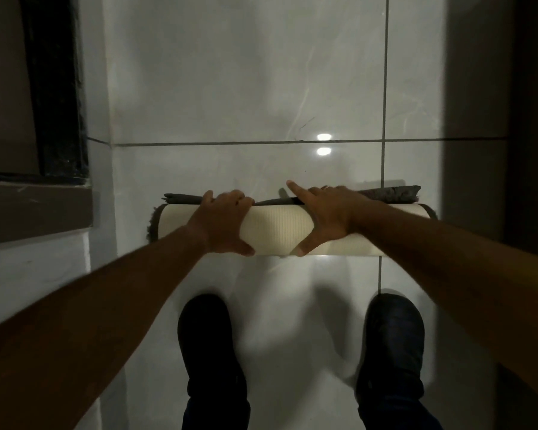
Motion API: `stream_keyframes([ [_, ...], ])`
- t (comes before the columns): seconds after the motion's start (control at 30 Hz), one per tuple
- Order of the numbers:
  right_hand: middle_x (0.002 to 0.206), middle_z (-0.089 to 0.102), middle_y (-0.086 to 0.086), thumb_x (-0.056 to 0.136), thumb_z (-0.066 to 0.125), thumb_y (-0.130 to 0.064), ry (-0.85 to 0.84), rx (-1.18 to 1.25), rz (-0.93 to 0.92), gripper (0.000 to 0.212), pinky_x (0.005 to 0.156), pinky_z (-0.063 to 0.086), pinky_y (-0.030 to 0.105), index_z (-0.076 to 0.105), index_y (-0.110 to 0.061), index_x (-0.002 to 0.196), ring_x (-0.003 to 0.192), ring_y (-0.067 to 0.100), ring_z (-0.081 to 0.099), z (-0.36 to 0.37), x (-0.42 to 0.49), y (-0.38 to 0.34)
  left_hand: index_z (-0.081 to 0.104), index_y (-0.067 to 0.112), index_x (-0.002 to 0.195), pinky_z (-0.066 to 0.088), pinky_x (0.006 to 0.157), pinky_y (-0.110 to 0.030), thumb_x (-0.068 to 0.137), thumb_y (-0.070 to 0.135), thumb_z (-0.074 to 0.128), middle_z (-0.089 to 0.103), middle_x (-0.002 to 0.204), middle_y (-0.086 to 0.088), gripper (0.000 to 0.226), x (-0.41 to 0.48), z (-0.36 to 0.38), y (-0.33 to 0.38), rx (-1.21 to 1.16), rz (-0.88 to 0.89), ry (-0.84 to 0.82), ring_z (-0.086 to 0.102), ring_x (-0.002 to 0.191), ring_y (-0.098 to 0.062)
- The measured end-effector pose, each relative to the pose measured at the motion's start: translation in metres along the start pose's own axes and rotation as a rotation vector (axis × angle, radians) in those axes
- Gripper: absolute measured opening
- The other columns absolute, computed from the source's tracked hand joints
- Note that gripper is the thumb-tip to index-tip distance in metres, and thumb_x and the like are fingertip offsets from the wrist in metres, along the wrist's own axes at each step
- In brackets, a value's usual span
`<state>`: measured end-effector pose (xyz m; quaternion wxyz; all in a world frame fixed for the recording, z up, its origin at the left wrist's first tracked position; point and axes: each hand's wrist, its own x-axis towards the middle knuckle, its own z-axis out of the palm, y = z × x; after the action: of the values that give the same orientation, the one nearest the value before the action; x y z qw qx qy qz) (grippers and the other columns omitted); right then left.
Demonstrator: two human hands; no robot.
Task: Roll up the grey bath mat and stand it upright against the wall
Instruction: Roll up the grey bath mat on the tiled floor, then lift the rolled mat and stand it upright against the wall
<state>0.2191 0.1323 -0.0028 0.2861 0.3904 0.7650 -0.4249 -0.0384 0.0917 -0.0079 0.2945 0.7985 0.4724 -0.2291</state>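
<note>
A home bathroom: glossy pale floor tiles with dark grout and a bath mat.

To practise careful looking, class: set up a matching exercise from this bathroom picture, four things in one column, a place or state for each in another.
Things:
1. bath mat
2. left hand
3. right hand
4. dark shoes

Places or states:
A. index finger stretched out, pointing away
B. on the tiles nearest the camera
C. fingers curled over the roll's far edge
D. nearly rolled, cream backing outward

Pairs: 1-D, 2-C, 3-A, 4-B
</note>
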Motion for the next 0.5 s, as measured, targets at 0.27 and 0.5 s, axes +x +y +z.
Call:
stream_keyframes([
  [0.27, 0.129, 0.059, 0.007, 0.067, 0.067, -0.077, 0.114, 0.024, -0.004, 0.096, 0.087, 0.05, 0.041, 0.042, -0.022, 0.142, 0.11, 0.026, 0.057, 0.017, -0.018, -0.021, 0.047, 0.016, 0.139, 0.024, 0.11, -0.067, 0.064, 0.067, 0.073, 0.055, 0.14, -0.01, 0.095, -0.045, -0.006, 0.014, 0.097, 0.021, 0.265, 0.047, 0.133, -0.033],
  [0.5, 0.126, 0.065, 0.003, 0.069, 0.075, -0.067, 0.231, 0.551, 0.189, 0.084, 0.078, 0.044, 0.032, 0.053, -0.021, 0.135, 0.1, 0.018, 0.057, -0.06, -0.082, -0.022, 0.016, 0.019, 0.157, 0.018, 0.117, -0.057, 0.066, 0.072, 0.071, 0.017, 0.165, -0.015, 0.119, -0.084, -0.105, 0.02, -0.928, -0.676, 0.704, 0.017, 0.15, -0.034],
])
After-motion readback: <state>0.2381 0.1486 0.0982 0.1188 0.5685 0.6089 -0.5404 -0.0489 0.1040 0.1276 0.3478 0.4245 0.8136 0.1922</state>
